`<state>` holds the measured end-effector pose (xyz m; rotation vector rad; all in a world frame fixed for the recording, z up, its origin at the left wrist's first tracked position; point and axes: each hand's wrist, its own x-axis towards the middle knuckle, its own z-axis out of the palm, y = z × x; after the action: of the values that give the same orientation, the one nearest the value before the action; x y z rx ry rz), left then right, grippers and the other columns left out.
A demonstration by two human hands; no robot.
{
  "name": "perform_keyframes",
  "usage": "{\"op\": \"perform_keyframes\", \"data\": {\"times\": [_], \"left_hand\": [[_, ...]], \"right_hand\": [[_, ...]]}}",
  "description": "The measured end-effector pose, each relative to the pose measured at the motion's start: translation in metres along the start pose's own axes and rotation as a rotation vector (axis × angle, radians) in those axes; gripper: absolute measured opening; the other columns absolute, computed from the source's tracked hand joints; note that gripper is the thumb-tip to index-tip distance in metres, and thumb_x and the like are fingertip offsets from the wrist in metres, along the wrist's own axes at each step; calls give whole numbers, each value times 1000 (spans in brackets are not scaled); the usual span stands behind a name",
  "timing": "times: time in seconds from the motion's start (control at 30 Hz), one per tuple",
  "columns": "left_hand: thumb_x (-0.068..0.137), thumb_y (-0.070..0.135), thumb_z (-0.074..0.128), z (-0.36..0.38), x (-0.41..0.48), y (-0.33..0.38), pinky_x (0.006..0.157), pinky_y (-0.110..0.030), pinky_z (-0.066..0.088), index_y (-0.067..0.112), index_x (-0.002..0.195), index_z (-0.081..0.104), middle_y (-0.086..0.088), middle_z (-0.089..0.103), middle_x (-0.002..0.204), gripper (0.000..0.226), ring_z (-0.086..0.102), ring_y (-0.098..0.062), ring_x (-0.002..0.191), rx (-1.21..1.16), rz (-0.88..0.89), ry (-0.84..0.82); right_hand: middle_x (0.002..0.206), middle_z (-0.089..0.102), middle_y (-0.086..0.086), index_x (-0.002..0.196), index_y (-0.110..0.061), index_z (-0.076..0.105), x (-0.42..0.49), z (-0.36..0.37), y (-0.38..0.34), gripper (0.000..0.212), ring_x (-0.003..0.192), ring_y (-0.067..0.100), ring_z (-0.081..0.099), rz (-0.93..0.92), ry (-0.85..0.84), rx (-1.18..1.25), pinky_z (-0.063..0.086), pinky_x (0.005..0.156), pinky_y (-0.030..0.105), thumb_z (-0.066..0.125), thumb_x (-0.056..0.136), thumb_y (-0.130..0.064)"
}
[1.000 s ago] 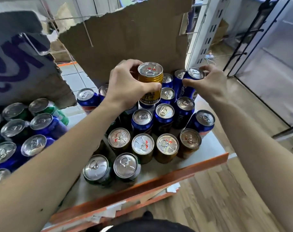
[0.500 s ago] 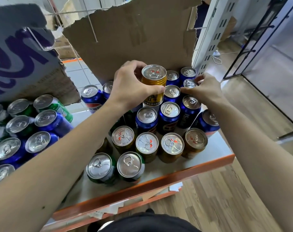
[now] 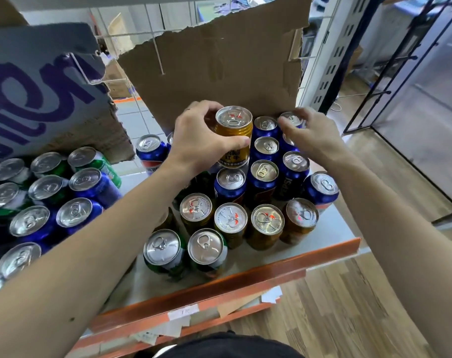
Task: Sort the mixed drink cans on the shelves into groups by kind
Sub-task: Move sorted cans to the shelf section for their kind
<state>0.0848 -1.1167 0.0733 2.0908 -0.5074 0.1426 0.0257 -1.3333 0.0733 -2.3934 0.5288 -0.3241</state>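
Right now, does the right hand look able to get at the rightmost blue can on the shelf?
Probably yes: the blue can has bare shelf to its right and nothing above it, and the right hand is close, just behind.
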Motion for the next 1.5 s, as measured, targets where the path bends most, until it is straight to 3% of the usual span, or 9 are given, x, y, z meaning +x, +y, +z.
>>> {"op": "perform_keyframes", "data": {"times": [0.27,0.43,0.53,0.63,0.87,1.03,1.2,1.37,1.5], "left_hand": [[57,40,94,-66,-28,-17,74,-9,48,17,112,65,8,65,102,66,61,-1,90,15,-70,112],[50,49,88,-136,-66,-45,83,-20,53,21,112,65,4,66,110,72,64,-8,98,55,-142,256],[55,48,90,-185,-95,-64,85,-22,52,26,106,63,4,66,109,62,63,-10,100,95,-187,327],[56,46,91,-236,-127,-85,82,-13,47,29,101,62,7,65,106,56,62,-8,97,130,-219,413],[57,40,94,-365,-208,-143,70,-5,42,32,94,61,14,63,93,50,59,5,80,172,-270,555],[53,44,93,-457,-269,-191,73,-7,45,14,108,67,1,67,103,67,63,-8,88,223,-304,604],[54,47,90,-533,-321,-235,82,-15,50,17,112,66,1,66,108,70,63,-12,97,280,-311,609],[59,34,94,-586,-348,-262,76,-2,42,15,115,65,9,59,103,66,58,-2,89,271,-357,609],[54,44,91,-605,-358,-280,83,-18,52,28,108,59,-1,63,114,65,62,-11,99,248,-354,616]], "right_hand": [[148,47,1,144,-19,46,-34,26,-76,59,133,14,45,-360,-140,-21,34,111,27,58,94,-46],[150,45,5,143,-17,48,-60,71,-133,58,140,17,38,-536,-219,-14,26,112,22,60,93,-42],[149,46,4,142,-19,49,-85,96,-175,61,136,20,43,-629,-253,13,30,115,32,59,89,-48],[151,44,1,144,-22,48,-113,125,-219,65,138,21,41,-700,-312,-2,30,116,40,57,87,-51],[152,42,3,146,-19,44,-191,215,-335,64,141,20,36,-854,-433,-31,27,117,33,61,90,-45],[155,37,2,147,-22,41,-252,281,-415,62,144,18,31,-912,-489,-19,24,120,37,62,92,-40],[157,34,0,149,-27,37,-306,339,-477,65,146,18,26,-944,-522,-13,22,120,38,61,91,-43],[158,30,-3,151,-28,34,-345,371,-519,66,145,17,26,-962,-543,-44,20,118,35,59,92,-45],[159,29,-2,151,-27,32,-355,384,-538,66,146,19,25,-995,-532,-95,20,118,36,56,93,-47]]}}
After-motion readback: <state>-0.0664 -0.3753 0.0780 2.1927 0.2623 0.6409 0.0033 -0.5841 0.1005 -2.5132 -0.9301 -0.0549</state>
